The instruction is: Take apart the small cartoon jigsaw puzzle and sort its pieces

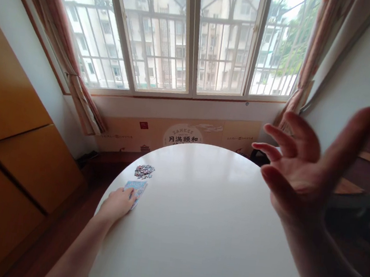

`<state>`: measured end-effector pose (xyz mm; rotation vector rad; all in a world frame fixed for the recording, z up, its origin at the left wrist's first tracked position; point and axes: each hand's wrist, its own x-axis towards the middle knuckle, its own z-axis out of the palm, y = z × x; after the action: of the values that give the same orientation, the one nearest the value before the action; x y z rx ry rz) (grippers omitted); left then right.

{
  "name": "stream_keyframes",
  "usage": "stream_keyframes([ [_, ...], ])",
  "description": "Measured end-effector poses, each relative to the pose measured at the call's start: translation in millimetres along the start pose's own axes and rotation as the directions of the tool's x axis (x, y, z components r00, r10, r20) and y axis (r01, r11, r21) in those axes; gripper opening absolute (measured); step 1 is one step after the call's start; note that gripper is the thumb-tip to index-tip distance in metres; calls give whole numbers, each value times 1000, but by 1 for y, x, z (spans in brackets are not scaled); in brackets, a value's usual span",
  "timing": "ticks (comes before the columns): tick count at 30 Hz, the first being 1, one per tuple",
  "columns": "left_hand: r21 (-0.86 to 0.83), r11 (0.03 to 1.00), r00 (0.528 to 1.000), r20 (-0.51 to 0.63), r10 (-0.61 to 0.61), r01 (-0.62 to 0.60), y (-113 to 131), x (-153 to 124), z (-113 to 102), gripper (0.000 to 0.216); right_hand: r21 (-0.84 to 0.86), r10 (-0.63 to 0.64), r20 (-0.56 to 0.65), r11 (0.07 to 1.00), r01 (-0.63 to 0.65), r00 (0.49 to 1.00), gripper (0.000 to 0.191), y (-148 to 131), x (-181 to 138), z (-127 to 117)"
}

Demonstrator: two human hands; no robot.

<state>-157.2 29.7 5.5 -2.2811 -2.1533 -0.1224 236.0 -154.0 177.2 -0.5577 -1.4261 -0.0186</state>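
Note:
My left hand is at the left side of the round white table, closed on a flat light-blue printed card. The thumb lies over the card's face, and the other fingers are partly hidden at its left edge. Just beyond the card is a small heap of jigsaw puzzle pieces, mixed in colour, with a few loose at its edge. Up in the air at the right, close to the camera, my right hand is spread with its fingers apart and nothing in it.
A wooden cabinet stands to the left of the table. Behind the table, a printed cardboard panel leans below a barred window with tied curtains. Dark furniture is at the right, partly hidden by my arm.

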Motion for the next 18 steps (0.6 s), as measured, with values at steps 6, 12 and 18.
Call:
stream_keyframes([
  [6,69,998,998,62,-10,6,7,0,-1,48,30,269,-262,962,-271,927,76,115,-36,9],
  [12,151,988,995,88,-43,30,30,-15,-5,53,-81,524,-210,832,-549,825,60,182,-104,30],
  [18,252,967,997,71,25,-43,88,-61,-11,52,-303,570,68,794,-527,819,48,207,-146,33],
])
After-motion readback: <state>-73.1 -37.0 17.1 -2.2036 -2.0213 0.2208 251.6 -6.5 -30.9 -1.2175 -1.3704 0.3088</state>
